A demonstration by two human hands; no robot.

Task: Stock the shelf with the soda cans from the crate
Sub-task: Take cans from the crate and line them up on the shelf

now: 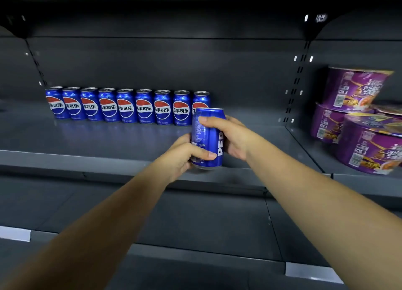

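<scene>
Two hands on one blue can (207,137) — held upright over the front of the shelf (87,137).
Grips low with the left hand (185,152), thumb curled across; wraps high with the right hand (230,135) — likely turning the label, with only "PEP" and fine print facing out. Beyond: nine cans (126,107) in a tight row, logos forward, reading 百事可乐. Rightward, purple noodle bowls (356,115).

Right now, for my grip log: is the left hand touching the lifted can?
Touching. The head view shows the left hand wrapped round the soda can low down, thumb across its front.
</scene>
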